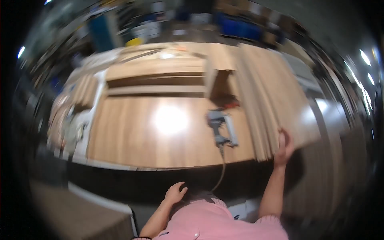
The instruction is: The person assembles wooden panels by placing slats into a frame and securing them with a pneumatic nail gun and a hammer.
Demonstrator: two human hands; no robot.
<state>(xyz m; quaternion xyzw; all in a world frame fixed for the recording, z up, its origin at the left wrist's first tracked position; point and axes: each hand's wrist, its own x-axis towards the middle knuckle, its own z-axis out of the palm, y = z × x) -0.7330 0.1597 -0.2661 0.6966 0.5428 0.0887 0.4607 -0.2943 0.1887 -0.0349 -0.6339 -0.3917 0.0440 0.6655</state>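
There is one view only, from a wide fisheye camera worn on the person's head, looking steeply down and forward over a pink-clad chest. It sits close above the right hand [284,146], which grips the near end of a stack of boards [272,100]. Beyond that grip the workbench [160,124] stretches away; farther off, edges bend toward the dark rim. The picture is blurred.

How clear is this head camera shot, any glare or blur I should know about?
Head view: motion blur smears everything, worst on the stacked wooden boards under the right hand; a bright glare patch sits on the wooden tabletop; fisheye bends edges; the rim is dark.
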